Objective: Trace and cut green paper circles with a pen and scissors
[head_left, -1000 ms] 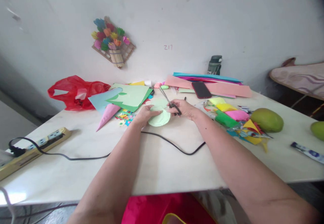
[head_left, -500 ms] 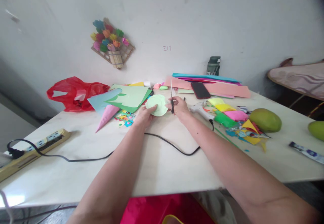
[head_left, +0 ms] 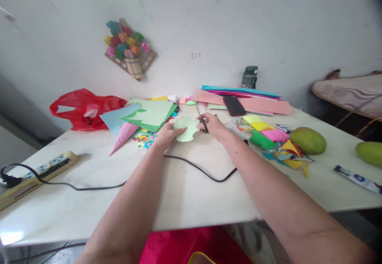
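Observation:
A light green paper piece point(head_left: 185, 129), roundish with notches along its edge, is pinched between the thumb and fingers of my left hand point(head_left: 169, 134). My right hand point(head_left: 212, 125) is closed around the dark handles of a pair of scissors point(head_left: 203, 123). Their blades point up and away toward the back of the table, just right of the paper. Both hands are over the middle of the table, close together. Whether the right fingertips touch the paper's edge I cannot tell.
Left are a red plastic bag point(head_left: 85, 111), green sheets point(head_left: 149, 113), a pink paper cone point(head_left: 123, 136) and a power strip point(head_left: 44, 174). Behind lie coloured papers and a phone point(head_left: 234, 106). Clay packs point(head_left: 262, 134), scraps and a mango point(head_left: 308, 140) are right. A black cord point(head_left: 205, 174) crosses the table.
The green paper has turned in my left hand and sits slightly lower, showing its notched edge. The scissors have tilted left at the tip. The whole view has shifted a little.

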`<state>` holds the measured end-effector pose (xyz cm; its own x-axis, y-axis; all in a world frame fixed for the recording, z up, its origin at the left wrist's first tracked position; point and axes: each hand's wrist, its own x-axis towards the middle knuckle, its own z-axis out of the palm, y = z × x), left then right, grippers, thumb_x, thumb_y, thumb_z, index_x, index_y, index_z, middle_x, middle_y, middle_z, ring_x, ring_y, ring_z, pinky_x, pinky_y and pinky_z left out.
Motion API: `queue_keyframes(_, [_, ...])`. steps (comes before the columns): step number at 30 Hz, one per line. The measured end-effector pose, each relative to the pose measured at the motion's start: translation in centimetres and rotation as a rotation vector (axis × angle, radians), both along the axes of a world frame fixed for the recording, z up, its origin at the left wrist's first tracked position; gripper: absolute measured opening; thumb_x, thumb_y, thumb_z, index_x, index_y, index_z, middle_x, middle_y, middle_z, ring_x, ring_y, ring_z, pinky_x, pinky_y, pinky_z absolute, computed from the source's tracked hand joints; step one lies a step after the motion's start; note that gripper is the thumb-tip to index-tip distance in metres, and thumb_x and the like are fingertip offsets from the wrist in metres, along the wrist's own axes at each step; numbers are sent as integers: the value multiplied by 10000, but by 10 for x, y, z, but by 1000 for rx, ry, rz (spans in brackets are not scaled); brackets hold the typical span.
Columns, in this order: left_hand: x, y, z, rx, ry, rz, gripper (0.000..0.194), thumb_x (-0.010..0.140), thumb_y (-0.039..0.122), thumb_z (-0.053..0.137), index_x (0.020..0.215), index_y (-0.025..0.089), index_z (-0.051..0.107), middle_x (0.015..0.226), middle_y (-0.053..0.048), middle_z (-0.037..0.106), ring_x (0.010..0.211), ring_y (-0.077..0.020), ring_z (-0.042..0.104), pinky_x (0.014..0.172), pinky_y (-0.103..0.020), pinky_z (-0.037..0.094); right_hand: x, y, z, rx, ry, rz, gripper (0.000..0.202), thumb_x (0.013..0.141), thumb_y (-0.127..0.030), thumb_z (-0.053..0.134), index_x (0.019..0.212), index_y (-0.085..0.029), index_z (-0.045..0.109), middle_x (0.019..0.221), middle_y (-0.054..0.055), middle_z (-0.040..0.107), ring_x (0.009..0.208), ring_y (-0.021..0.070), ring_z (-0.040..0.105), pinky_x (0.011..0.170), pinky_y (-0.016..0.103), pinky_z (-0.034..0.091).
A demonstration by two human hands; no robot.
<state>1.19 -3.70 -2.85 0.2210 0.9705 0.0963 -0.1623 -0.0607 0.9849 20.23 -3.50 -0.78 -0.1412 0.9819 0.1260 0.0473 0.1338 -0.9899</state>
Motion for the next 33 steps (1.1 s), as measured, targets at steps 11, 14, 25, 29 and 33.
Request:
queue_keyframes(11, [12, -1, -2, 9, -259, 53, 378, 657, 200, 722, 1002, 103, 600, 939, -111, 662, 776, -217, 655, 683, -348, 563, -14, 1, -4, -14, 77, -156, 367, 590, -269, 731, 857, -185, 494, 540, -58, 530, 418, 73, 513, 349, 159, 318])
queue_keyframes(14, [8, 2, -4, 65, -275, 122, 391, 691, 213, 703, 1049, 121, 576, 970, -101, 653, 793, -205, 656, 711, -351, 562, -5, -1, -1, -117, -35, -48, 326, 648, -357, 705, 821, -168, 504, 527, -23, 547, 387, 77, 499, 294, 161, 233])
queue_keyframes(25, [2, 4, -6, -8, -373, 220, 351, 690, 146, 693, 1017, 119, 567, 1022, -99, 632, 827, -222, 659, 751, -396, 560, 17, -4, 1, -155, -258, 409, 440, 686, -575, 596, 765, -154, 496, 593, 27, 608, 428, 83, 545, 300, 156, 291])
queue_keyframes(29, [2, 6, -7, 0, -423, 209, 354, 694, 114, 672, 1031, 115, 565, 1011, -107, 640, 854, -244, 651, 750, -413, 560, 17, -5, 2, -145, -316, 457, 418, 692, -552, 603, 751, -152, 497, 582, 13, 590, 419, 77, 535, 294, 153, 280])
queue_keyframes(33, [1, 8, -9, 8, -431, 189, 372, 694, 104, 665, 1051, 118, 561, 1038, -109, 636, 881, -252, 643, 763, -418, 556, 15, -5, 1, -147, -336, 469, 387, 700, -521, 608, 752, -154, 499, 568, -1, 573, 405, 69, 518, 286, 152, 260])
